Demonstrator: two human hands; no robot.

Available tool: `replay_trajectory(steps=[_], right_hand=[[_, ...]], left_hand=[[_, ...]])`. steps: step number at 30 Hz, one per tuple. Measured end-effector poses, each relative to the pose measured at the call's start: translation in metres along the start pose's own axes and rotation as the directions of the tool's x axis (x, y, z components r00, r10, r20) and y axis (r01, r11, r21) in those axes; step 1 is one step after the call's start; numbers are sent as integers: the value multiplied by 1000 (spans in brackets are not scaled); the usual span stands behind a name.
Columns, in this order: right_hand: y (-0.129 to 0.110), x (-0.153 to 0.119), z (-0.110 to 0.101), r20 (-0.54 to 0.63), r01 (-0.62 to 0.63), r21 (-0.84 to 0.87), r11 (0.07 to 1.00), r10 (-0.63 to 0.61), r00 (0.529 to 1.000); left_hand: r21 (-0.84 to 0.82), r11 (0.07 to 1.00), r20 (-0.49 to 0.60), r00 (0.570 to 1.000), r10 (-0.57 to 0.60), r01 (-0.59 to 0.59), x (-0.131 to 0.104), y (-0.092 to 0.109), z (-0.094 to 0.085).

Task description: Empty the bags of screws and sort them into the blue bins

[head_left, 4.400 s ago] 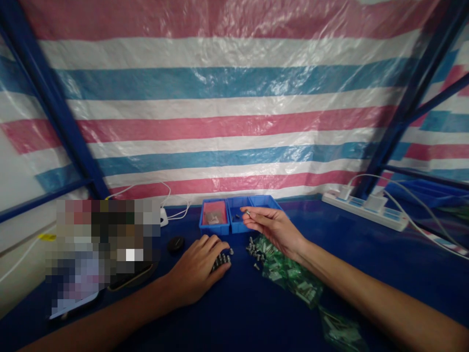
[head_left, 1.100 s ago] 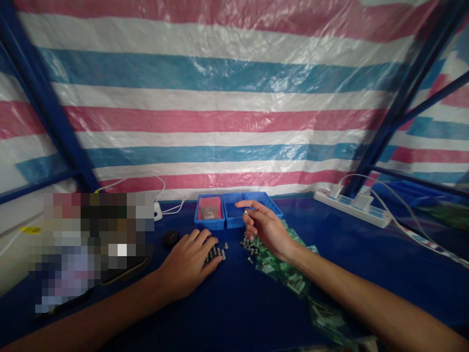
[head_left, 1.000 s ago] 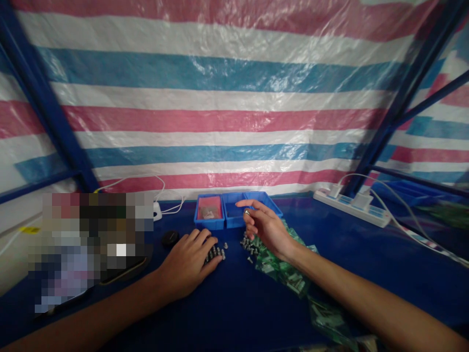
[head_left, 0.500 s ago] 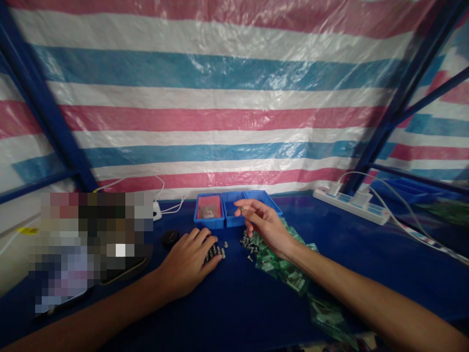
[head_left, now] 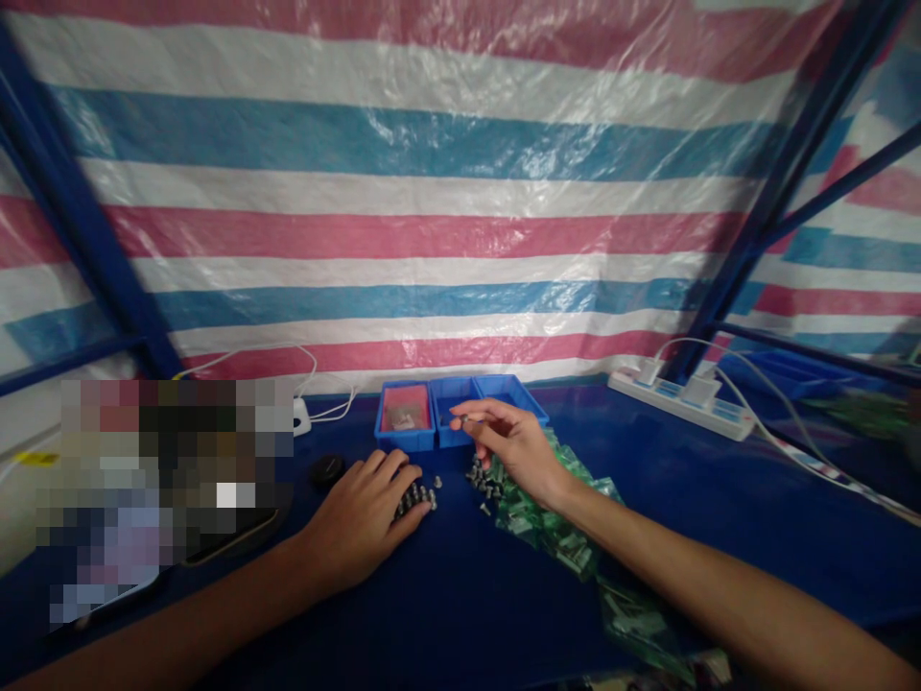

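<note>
My left hand [head_left: 366, 509] lies palm down on the blue table, fingers stretched out and thumb apart. Between its thumb and forefinger stand small metal screws [head_left: 413, 498] in close rows, with one loose screw [head_left: 437, 482] just beyond them. Raised above the table, my right hand [head_left: 514, 446] pinches a small screw [head_left: 464, 420] between thumb and forefinger; its details are too small to make out. Below that hand is a loose pile of screws [head_left: 484, 480]. Green-tinted plastic bags [head_left: 568, 547] with small parts inside lie partly under my right wrist and forearm.
Blue bins [head_left: 407, 443] stand at the back, the left one holding a red lining and a clear bag of parts. A round black object [head_left: 327, 468] sits left of my left hand. A white power strip [head_left: 680, 405] with cables lies at the right, by the blue frame.
The whole view has shifted slightly. My right hand still holds the small screw, now a little lower, and my left hand stays beside the rows of screws.
</note>
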State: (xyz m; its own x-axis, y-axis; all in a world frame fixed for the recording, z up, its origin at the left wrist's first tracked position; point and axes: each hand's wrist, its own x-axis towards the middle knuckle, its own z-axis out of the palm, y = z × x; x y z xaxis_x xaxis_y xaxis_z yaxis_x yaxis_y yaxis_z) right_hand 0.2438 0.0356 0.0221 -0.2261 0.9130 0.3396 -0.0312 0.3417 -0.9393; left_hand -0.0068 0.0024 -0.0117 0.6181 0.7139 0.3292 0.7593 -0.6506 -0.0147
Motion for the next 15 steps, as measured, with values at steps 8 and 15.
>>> replay_trajectory(steps=[8,15], right_hand=[[-1,2,-2,-40,25,31,999,-24,999],[-4,3,-4,-105,-34,146,989,50,993]], left_hand=[[-1,1000,-7,1000,1,-1,-1,-1,2],[-7,1000,-8,1000,4,-4,0,-1,1]])
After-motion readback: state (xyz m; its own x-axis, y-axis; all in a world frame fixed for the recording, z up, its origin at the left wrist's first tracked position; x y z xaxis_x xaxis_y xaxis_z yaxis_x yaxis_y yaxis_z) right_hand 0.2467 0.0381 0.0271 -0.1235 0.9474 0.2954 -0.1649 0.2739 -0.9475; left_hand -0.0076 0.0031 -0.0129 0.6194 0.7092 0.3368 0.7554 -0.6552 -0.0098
